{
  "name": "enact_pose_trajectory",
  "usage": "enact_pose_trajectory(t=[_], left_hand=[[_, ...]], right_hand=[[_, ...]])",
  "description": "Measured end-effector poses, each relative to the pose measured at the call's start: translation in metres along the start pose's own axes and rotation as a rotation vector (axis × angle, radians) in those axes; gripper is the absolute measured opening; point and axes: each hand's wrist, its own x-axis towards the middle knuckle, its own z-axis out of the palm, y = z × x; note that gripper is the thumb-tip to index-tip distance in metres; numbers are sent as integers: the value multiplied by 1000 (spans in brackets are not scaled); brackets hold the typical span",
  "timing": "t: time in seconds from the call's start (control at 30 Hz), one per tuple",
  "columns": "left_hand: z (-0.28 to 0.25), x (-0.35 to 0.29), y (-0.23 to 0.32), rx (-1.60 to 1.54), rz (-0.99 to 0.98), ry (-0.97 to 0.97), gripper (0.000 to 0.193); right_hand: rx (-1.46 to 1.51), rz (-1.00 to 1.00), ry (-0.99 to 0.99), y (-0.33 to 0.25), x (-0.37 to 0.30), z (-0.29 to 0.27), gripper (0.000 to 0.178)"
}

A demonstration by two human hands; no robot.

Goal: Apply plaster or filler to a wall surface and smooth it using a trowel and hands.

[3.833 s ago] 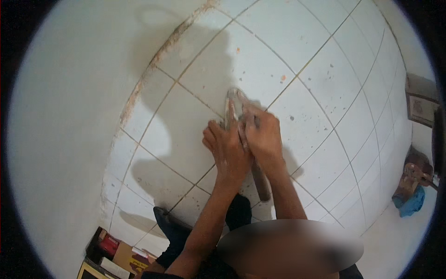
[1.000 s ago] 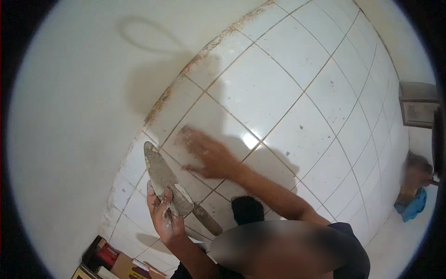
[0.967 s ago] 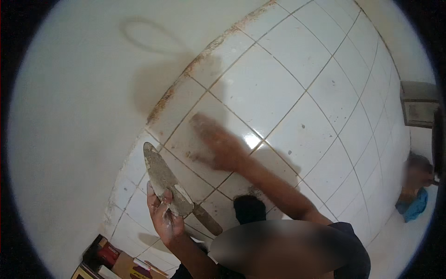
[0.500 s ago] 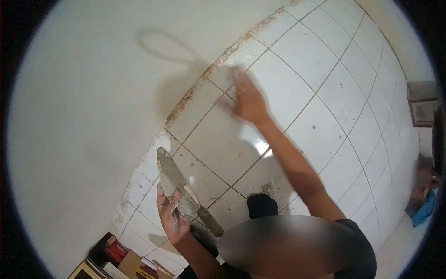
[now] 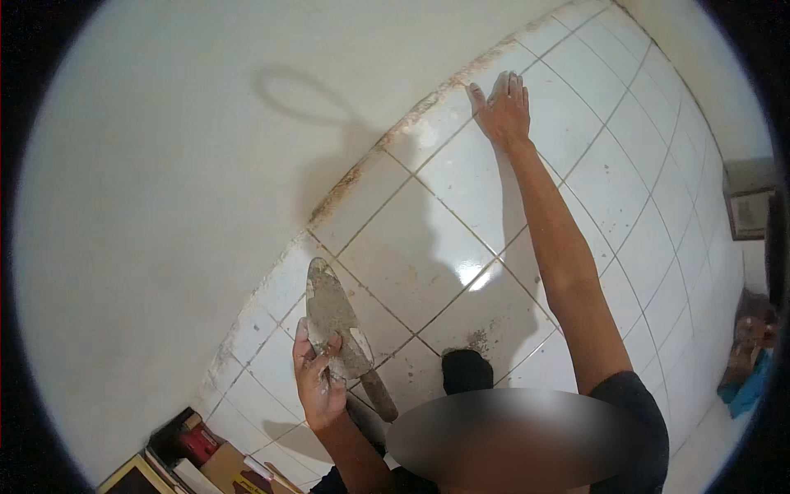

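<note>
My left hand (image 5: pixel 319 391) is closed on a trowel (image 5: pixel 336 317) by its blade, not its wooden handle. The blade is coated with grey mortar and its tip points away from me. Pale residue covers the fingers. My right hand (image 5: pixel 504 115) reaches far out with fingers stretched and thumb apart, holding nothing. It is over the white tiles (image 5: pixel 465 193), close to the rough edge where they meet the wall; whether the palm presses on the tile, I cannot tell. Along that edge runs a crumbly brownish strip (image 5: pixel 341 193).
A plain pale wall (image 5: pixel 156 189) rises on the left, with shadows on it. My dark-covered foot (image 5: pixel 467 370) is near gritty debris (image 5: pixel 477 337). Boxes (image 5: pixel 234 465) and a red object (image 5: pixel 197 443) sit at lower left. At far right are a framed item (image 5: pixel 751 216) and blue cloth (image 5: pixel 747 391).
My right hand has swept farther away and to the right along the wall edge, and is less blurred now. The left hand, still gripping the trowel, has shifted slightly right.
</note>
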Motion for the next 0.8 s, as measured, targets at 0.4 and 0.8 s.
enact_pose_trajectory(t=[0.4,0.8], left_hand=[[-9,-8,3,-12,26,109,64],[-14,-10,1,5,4,55,66]], right_hand=[[618,-667,-432,-190,-244,16,82],[395,-167,17,-124,-84,48,83]])
